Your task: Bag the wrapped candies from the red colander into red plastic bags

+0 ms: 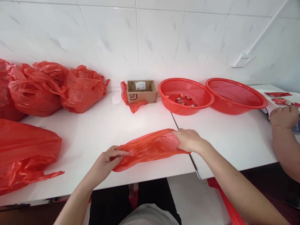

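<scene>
A thin red plastic bag (150, 148) is stretched sideways over the white table (86, 135) in front of me. At its left end my left hand (108, 161) is closed on the edge, thumb and fingers pinching the plastic. My right hand (189, 140) reaches into the other end, its fingers hidden inside or behind the red film, so their grip is not visible. Beyond the bag stands a red perforated basket (167, 89) with several small wrapped pieces (181, 100) at its bottom.
Several filled red bags (84, 90) line the wall at left, with a large red bag (19, 151) nearer. An open cardboard box (143, 97) sits left of the baskets. A second red basket (232, 106) stands right, near a co-worker's hand (284, 116). A red stool (233, 211) is below.
</scene>
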The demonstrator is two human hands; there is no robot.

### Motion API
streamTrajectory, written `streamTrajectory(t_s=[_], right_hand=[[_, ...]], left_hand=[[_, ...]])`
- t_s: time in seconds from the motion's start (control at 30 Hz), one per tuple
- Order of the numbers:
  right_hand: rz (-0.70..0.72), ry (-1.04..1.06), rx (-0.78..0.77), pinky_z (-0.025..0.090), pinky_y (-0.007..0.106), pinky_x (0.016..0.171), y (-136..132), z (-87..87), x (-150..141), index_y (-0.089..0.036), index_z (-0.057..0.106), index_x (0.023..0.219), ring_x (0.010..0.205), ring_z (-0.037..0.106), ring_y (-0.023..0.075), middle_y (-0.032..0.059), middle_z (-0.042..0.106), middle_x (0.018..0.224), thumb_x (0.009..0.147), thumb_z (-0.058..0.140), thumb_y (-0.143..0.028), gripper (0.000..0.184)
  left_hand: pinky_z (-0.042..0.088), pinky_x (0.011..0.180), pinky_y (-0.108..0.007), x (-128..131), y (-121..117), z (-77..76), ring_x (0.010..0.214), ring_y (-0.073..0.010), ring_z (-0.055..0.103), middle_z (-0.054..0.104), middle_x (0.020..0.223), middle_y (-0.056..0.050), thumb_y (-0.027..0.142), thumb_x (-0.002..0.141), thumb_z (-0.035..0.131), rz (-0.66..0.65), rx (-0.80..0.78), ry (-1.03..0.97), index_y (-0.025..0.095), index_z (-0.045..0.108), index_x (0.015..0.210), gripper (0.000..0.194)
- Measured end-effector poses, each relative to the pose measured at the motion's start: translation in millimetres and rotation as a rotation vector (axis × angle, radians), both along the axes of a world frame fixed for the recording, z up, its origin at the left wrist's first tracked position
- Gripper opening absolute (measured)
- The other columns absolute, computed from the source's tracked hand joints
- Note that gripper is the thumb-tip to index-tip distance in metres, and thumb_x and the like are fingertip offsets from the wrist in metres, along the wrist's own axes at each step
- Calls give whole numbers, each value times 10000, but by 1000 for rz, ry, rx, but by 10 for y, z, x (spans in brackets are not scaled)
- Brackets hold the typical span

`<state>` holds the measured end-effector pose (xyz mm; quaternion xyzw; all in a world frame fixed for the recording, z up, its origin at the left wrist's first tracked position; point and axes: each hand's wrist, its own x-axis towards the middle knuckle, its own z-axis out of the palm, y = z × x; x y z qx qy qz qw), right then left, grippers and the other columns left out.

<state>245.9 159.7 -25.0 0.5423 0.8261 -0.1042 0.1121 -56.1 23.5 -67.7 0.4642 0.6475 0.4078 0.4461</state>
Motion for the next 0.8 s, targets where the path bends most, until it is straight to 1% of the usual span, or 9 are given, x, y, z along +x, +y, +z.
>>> streamTrajectory(t_s=[0.1,0.2,0.27,0.33,0.43,0.5,0.63,0.73,0.8], right_hand=[[80,20,-64,402,307,598,-65,82,16,-290,718,1109,765,663,264,80,700,902,585,642,-33,589],[226,255,-272,460,284,675,-68,183,113,-348,691,1181,870,661,236,36,695,1005,647,688,-143,572],[273,521,-310,491,286,796,49,237,230,-366,604,1304,1014,639,224,22,647,1200,748,686,-316,564],[205,678,-76,457,330,947,265,250,359,-344,484,1417,1188,563,227,35,538,1392,851,607,-410,583],[-30,456,404,320,490,1077,646,186,493,-197,484,1420,1307,456,316,158,487,1443,869,620,-333,583],[-104,291,494,265,564,1077,817,127,502,-120,580,1312,1237,512,353,214,584,1317,880,597,-243,450],[-15,310,452,328,475,1060,805,116,332,-192,671,1173,1081,617,266,117,688,1165,936,528,-271,289],[124,491,222,474,355,904,724,230,205,-296,610,1278,987,656,215,48,705,1129,920,556,-418,382],[114,605,76,520,330,797,789,314,197,-317,543,1353,917,673,207,60,692,1151,940,500,-473,443]], left_hand=[[501,573,-335,96,34,-72,605,-129,560,428,1449,-120,286,846,480,19,137,611,259,665,1177,380],[531,579,-354,141,71,-107,753,-190,642,268,1573,-144,233,854,439,29,200,795,242,562,1322,484],[562,626,-342,132,73,-91,904,-225,670,270,1586,-111,228,857,454,-12,202,740,280,567,1337,496],[582,684,-320,112,59,-51,1074,-258,647,281,1593,-65,257,864,481,-39,188,642,320,608,1307,465],[565,875,-354,101,28,32,1296,-299,519,324,1581,-34,337,874,516,-64,157,519,334,655,1258,409],[479,1024,-406,112,9,91,1354,-294,462,414,1528,-39,381,877,530,-104,139,448,342,644,1273,414],[455,1051,-416,145,-38,204,1314,-278,506,535,1427,-55,461,900,506,-134,50,357,316,595,1328,461],[457,1050,-398,146,-66,248,1283,-263,533,535,1429,-63,503,910,478,-154,-19,331,275,559,1359,510],[418,1088,-404,135,-75,240,1306,-262,511,543,1423,-71,520,900,486,-148,-35,334,253,564,1348,527]])
